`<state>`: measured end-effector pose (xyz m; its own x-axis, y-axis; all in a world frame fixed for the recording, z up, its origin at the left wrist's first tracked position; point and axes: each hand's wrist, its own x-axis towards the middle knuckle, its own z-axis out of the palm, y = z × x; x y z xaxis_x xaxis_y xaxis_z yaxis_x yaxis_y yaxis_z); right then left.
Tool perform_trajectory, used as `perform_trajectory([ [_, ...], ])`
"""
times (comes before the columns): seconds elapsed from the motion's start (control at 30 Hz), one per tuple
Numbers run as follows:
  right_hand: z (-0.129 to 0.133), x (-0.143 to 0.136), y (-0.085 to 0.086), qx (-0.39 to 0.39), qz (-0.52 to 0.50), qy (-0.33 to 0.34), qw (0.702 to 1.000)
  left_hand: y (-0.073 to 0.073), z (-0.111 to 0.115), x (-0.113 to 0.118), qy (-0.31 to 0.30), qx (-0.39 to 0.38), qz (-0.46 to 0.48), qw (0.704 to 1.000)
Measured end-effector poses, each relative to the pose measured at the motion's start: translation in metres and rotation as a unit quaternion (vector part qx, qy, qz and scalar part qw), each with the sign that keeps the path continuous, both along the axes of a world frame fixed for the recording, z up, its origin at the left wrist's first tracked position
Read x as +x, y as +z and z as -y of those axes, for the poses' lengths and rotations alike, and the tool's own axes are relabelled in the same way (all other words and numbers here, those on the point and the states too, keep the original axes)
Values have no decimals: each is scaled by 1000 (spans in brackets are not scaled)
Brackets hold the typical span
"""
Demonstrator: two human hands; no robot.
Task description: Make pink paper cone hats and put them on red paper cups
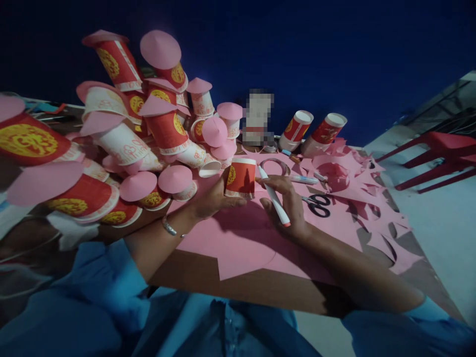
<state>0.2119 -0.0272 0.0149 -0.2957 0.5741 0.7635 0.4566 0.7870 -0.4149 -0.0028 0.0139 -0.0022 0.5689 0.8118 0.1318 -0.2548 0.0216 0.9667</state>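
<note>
Cup (243,179) in left hand (210,200), yellow emblem (231,174) unreadable

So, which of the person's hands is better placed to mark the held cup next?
Probably the right hand: it holds the pen, one end close beside the held cup. The left hand is occupied gripping that cup.

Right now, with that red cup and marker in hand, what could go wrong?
The left hand holds the red paper cup close beside the piled, pink-hatted cups, so a nudge might topple some. The right hand holds the marker with one end by that cup; if uncapped, which I can't tell, a slip could leave a stray mark.
</note>
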Motion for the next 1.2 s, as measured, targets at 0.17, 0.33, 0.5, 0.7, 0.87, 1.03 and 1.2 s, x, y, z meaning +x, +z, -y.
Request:
perform_trajectory([
  [0.17, -3, 1, 0, 27, 18, -1, 999, 9, 3, 0, -4, 8, 4, 1000],
  [0.33, -4, 1, -3, 33, 26, 5, 999, 10, 4, -1, -1, 7, 6, 1000],
  [0.5, -5, 2, -7, -14, -30, 35, 999, 6, 2, 1, -13, -34, 24, 999],
  [0.7, -21, 4, -14, -140, -177, 9, 974, 9, 2, 0, 8, -58, 55, 997],
  [0.87, -40, 12, -24, -161, -234, -6, 959, 7, 2, -3, -10, -67, 44, 997],
  [1.03, -46, 17, -33, -159, -201, -1, 967, 6, 2, -3, -18, -47, 39, 998],
  [1.2, -40, 15, -31, -141, -102, 57, 983, 7, 1, -3, -11, -51, 46, 998],
])
